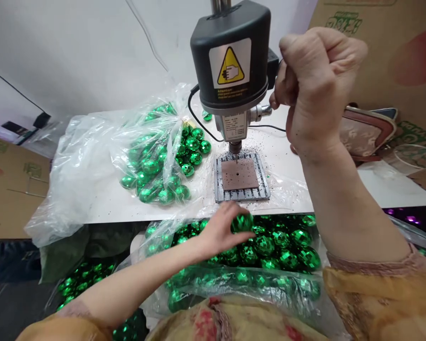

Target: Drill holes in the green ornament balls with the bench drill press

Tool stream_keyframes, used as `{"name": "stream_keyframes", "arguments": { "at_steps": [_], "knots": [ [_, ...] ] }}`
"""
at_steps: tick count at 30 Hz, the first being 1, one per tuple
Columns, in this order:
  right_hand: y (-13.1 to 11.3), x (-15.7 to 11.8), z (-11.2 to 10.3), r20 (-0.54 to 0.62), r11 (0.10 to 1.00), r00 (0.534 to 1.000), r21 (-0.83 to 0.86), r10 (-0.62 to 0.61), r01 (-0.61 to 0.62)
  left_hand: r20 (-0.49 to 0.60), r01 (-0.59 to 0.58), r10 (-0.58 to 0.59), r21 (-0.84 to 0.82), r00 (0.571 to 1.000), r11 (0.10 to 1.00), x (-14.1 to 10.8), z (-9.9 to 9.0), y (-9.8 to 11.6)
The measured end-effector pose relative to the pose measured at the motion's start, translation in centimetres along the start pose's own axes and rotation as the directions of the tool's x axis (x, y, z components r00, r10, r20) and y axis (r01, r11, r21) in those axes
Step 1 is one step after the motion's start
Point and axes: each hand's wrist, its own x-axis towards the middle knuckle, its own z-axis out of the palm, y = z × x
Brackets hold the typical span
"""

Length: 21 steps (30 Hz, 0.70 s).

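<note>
My left hand (220, 229) holds a shiny green faceted ball (243, 222) between thumb and fingers, over the front edge of the table. Raised at the right side of a small bench drill press (230, 57), my right hand (312, 87) is closed in a fist round its feed handle (264, 111); most of the handle is hidden by the fingers. Under the chuck, a brown pad (240, 174) with a dark hole lies on the slotted metal base plate (218, 192). Dark shavings are scattered around it.
A clear plastic bag (88, 147) with several green balls (151, 166) rests on the white table (106, 210), left of the drill. More green balls (264, 244) fill a plastic-lined container below the table edge. A pouch (365, 130) and cardboard box (415, 71) stand at right.
</note>
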Motion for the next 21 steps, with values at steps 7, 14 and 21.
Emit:
{"name": "stream_keyframes", "arguments": {
  "at_steps": [7, 14, 21],
  "knots": [
    [0.0, -0.2, 0.0, -0.047, 0.999, 0.998, 0.003, 0.034, -0.034, 0.614, -0.382, 0.122, 0.312, 0.78, 0.87, -5.6, 3.3, 2.1],
    [0.8, -0.1, -0.4, -0.037, 1.0, 0.999, 0.006, 0.007, -0.007, 0.05, 0.032, -0.057, 0.395, 0.997, 0.918, 2.3, -3.5, -2.2],
    [1.2, 0.0, -0.6, -0.041, 1.0, 0.999, -0.015, 0.001, -0.002, -0.336, 0.519, -0.421, 0.715, 0.842, 0.469, 10.7, -9.6, -9.3]
  ]
}}
